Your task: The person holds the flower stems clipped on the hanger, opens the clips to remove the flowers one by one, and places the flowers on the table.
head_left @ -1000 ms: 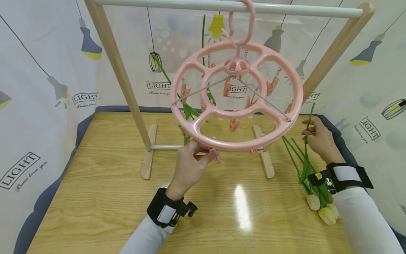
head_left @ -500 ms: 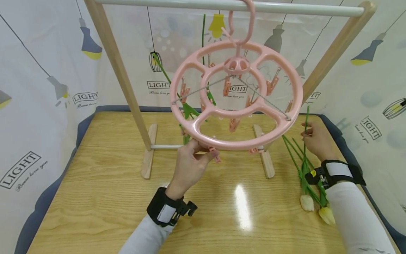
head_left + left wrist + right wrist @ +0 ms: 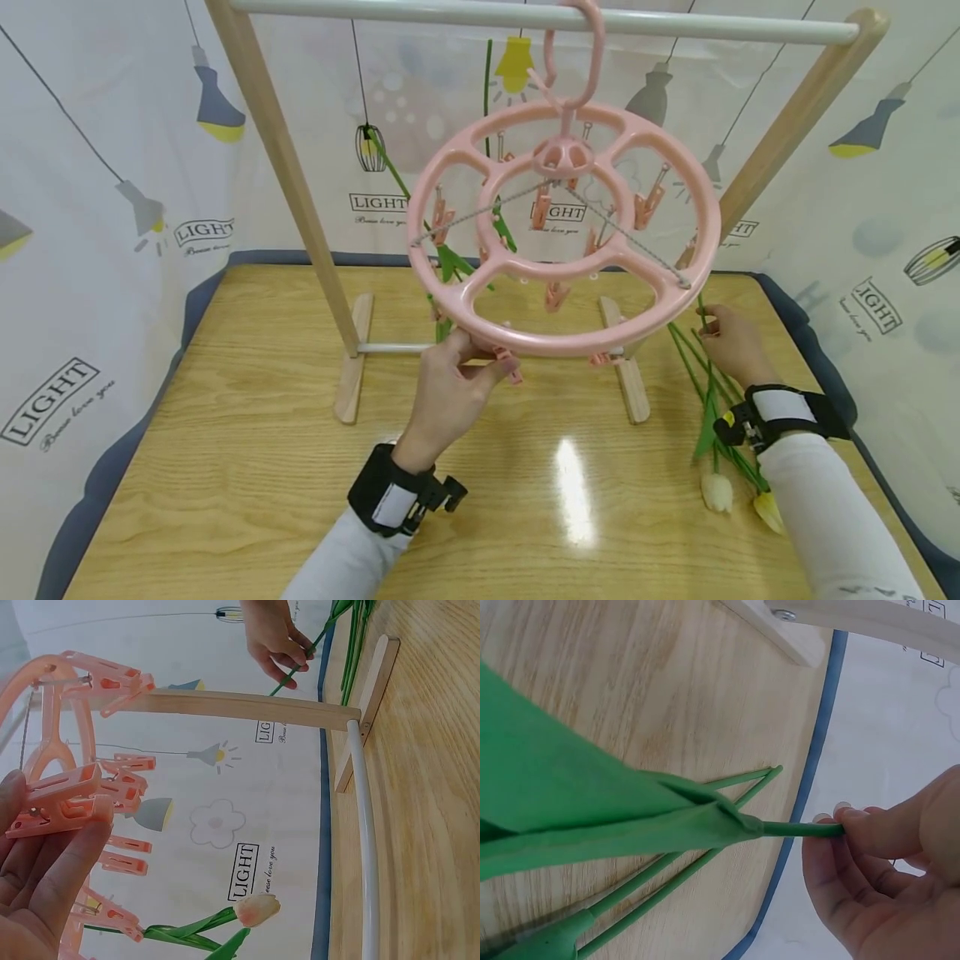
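A round pink clip hanger (image 3: 551,343) hangs by its hook from the rack's top bar, with several pink clothespins around it. At the hanger's near rim, my left hand (image 3: 450,396) pinches a clothespin (image 3: 64,787) between thumb and fingers. On the right, my right hand (image 3: 738,346) pinches the green stem (image 3: 802,829) of a white artificial tulip (image 3: 717,493), whose bloom points down toward me. More tulips, one with a yellowish bloom (image 3: 768,510), lie beneath it. In the left wrist view, a pale pink tulip (image 3: 256,910) hangs upside down from the hanger's clips.
The rack has slanted wooden legs (image 3: 288,187), wooden feet (image 3: 633,390) and a low white crossbar (image 3: 364,840). It stands on a wood-grain table (image 3: 225,467). Lamp-printed cloth (image 3: 150,108) surrounds the table at the back and sides.
My right hand has moved left and slightly lower, toward the hanger, carrying the tulip with it. Its bloom shifted left, away from the others. My left hand has stayed on the clothespin.
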Motion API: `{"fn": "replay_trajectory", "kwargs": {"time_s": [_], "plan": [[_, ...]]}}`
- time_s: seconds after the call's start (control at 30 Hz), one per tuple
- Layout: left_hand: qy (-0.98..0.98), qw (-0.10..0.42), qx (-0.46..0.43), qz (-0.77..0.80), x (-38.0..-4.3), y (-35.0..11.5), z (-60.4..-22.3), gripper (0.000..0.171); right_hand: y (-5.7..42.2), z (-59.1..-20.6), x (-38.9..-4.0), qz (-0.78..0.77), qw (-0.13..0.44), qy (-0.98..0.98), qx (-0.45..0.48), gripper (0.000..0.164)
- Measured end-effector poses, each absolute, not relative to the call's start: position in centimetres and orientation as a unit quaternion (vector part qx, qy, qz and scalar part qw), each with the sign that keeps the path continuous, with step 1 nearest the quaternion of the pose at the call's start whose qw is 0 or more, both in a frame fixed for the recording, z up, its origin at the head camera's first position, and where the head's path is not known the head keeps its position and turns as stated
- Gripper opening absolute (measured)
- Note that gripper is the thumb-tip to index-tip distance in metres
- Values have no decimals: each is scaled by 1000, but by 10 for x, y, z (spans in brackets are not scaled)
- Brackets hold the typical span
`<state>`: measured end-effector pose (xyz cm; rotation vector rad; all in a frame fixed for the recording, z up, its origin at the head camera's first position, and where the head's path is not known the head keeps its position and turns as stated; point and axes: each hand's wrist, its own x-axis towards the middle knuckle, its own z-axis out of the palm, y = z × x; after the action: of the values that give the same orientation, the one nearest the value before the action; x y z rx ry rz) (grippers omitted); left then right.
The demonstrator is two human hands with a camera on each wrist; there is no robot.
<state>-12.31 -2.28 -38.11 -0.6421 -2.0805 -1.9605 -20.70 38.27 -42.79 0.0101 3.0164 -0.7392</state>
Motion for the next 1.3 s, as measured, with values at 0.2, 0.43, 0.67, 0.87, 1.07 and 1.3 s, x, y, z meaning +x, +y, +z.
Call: {"fn": "replay_trajectory", "kwargs": {"time_s": [0.2,0.43,0.67,0.87,1.07,1.3], "plan": [[-706,104,-220,-665,-123,-23,-381,26,379,-435,-208,-197,26,980,-21,48],[-703,104,-223,-667,-122,-23,-379,25,371,-451,-208,-153,51,987,-21,44],[-704,105,-223,-666,-123,-23,-378,23,364,-465,-205,-83,88,992,-32,36],[-700,103,-228,-669,-122,-24,-378,28,360,-469,-202,-85,64,994,-34,31],[-699,99,-229,-670,-122,-24,-378,33,358,-469,-200,-85,64,994,-17,32],[-698,100,-229,-671,-122,-24,-380,35,357,-474,-200,-87,62,994,-13,29]]}}
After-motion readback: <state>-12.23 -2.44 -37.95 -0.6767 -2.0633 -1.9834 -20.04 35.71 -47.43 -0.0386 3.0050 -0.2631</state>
